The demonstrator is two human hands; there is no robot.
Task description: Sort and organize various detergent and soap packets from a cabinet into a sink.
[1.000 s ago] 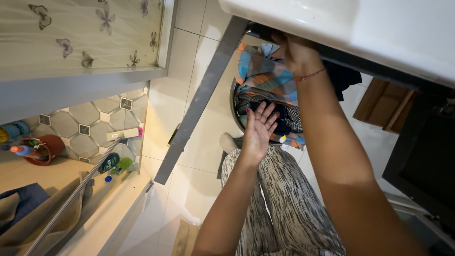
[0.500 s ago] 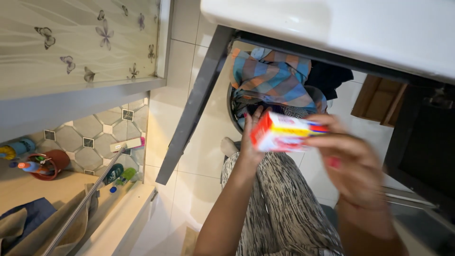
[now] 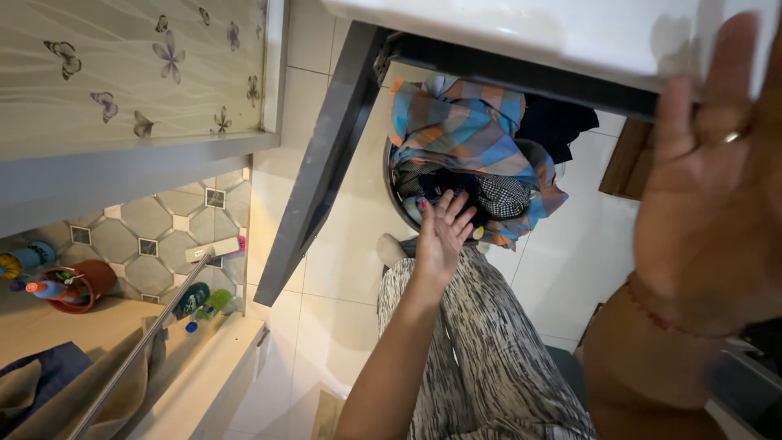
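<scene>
Right hand (image 3: 717,204) at the right of the frame: close, soft in focus, fingers cut by the top edge. Basket (image 3: 393,195) at centre mostly buried under the plaid cloth (image 3: 456,130); only a sliver of rim visible. Dark garment (image 3: 558,122) partly hidden beneath the white top. Bottles (image 3: 37,277) at lower left too small to tell apart.

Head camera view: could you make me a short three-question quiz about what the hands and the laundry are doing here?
1. True or false: the right hand holds a box.
2. What does the left hand reach toward? A) the red bucket B) the checked cloth and dark clothes in the round drum C) the long-handled mop
3. What colour are the left hand's fingernails?

Key: 1 false, it is open and empty. 2 B. 3 red.
</scene>
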